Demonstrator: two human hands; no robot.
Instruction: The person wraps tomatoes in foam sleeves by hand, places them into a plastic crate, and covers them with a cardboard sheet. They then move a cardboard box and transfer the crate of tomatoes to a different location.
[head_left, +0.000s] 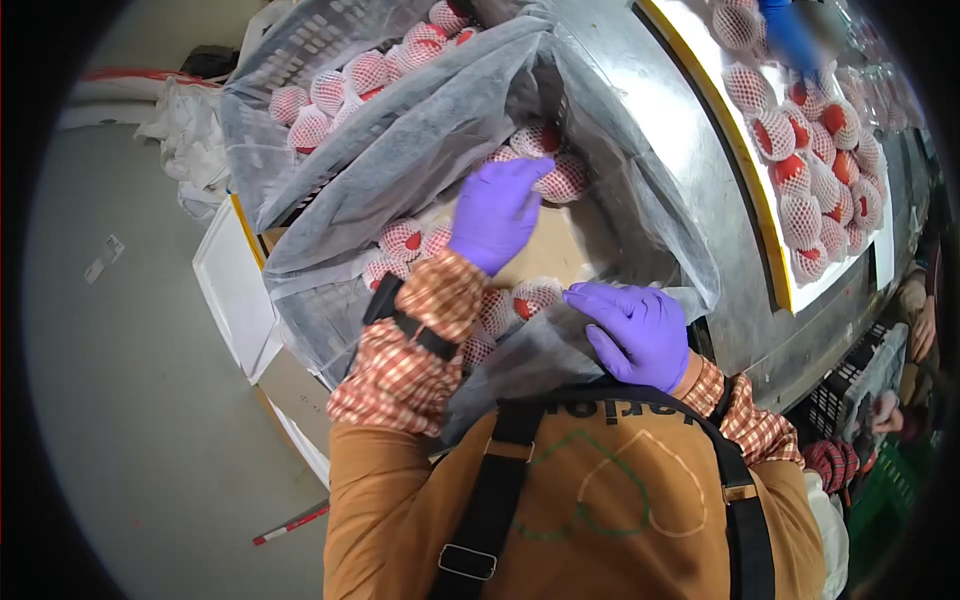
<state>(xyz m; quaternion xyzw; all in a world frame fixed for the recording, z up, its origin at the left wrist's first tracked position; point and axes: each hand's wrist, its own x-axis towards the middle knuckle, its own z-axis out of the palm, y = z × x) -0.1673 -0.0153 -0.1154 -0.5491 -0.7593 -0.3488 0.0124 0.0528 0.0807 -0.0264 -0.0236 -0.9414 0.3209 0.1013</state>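
Observation:
Purple gloves cover both my hands. My left hand (495, 215) reaches into a crate lined with a grey-white sheet (640, 190), fingers stretched towards a red, apple-like fruit in a white foam net (562, 180). Its fingertips lie at that fruit's edge; the underside of the hand is hidden. On the near side of the crate, my right hand (635, 330) lies on the liner's folded edge, fingers extended and thumb apart. Beside it sits another netted fruit (537, 297). More netted fruits (400, 240) line the crate's left side, around a bare tan bottom (545, 245).
A second lined crate (300, 60) with netted fruits adjoins at the back left. Right of a metal table (735, 240), a yellow-edged white tray (770, 235) carries many netted fruits. A blue-gloved hand (790, 35) is over it. Another person's hands (885, 410) show at far right.

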